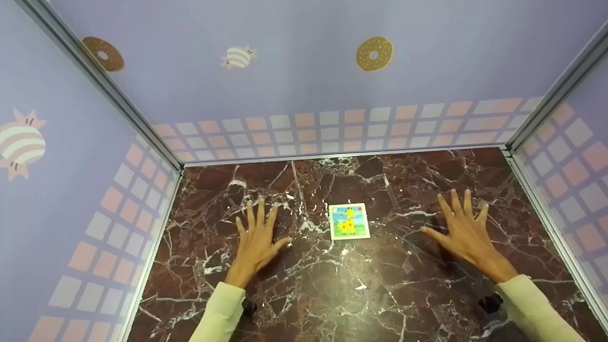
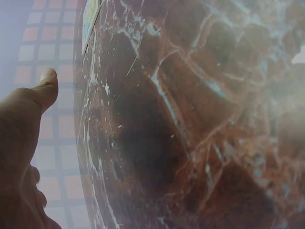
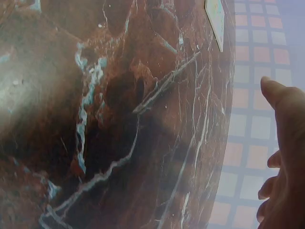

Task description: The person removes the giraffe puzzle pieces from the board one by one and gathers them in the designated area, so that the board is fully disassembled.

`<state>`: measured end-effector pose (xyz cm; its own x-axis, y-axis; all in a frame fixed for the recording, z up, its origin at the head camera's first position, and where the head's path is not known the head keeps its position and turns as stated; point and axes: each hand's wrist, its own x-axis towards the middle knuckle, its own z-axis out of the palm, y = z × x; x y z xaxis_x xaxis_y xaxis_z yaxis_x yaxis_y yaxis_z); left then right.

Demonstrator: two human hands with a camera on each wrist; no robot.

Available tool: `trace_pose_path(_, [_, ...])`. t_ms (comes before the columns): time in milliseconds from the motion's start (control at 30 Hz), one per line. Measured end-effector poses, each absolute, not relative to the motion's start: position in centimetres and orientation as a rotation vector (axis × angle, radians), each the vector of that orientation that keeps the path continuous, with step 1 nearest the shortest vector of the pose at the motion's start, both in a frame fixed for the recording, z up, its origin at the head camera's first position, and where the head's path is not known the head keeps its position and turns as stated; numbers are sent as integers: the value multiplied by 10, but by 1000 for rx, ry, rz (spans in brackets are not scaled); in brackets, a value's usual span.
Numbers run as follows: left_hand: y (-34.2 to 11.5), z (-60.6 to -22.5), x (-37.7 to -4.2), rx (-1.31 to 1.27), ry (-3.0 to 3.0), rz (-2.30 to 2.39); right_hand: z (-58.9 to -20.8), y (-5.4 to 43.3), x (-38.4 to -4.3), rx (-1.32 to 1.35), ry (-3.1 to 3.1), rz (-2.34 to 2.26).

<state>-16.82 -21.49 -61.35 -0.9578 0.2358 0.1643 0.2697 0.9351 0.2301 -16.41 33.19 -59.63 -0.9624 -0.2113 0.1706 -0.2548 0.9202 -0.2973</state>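
Sleeves (image 1: 221, 306) (image 1: 532, 304) run out of frame, hands (image 1: 256, 241) (image 1: 466, 236) flanking card (image 1: 349, 222).

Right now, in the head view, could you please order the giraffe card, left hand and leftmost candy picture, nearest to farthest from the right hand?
1. Giraffe card, to its left.
2. Left hand, beyond it.
3. Candy picture, left wall.

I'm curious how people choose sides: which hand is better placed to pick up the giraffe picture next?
Probably the left hand, though narrowly: in the head view, its gap to the giraffe picture looks slightly smaller than that of the right hand. Both are spread out and hold nothing.
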Motion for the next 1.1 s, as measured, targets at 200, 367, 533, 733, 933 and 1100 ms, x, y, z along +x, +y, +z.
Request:
trace_pose_path(200, [-209,-616,-166,-453,-2933,-414,-601,325,-167,370,-2866,539])
trace_pose_path(367, [-204,-620,-164,-479,-2890,-450,-605,317,-168,373,-2785,617])
trace_pose_path(533, [-197,-626,-165,-492,-2847,-486,-608,310,-169,390,-2716,695])
trace_pose_path(733, [-190,-635,-166,-526,-2751,-606,-615,301,-171,438,-2616,771])
trace_pose_path(933, [-181,-638,-168,-520,-2681,-710,-626,287,-173,499,-2543,831])
trace_pose_path(1100, [-174,-642,-168,-557,-2660,-776,-633,274,-173,538,-2561,900])
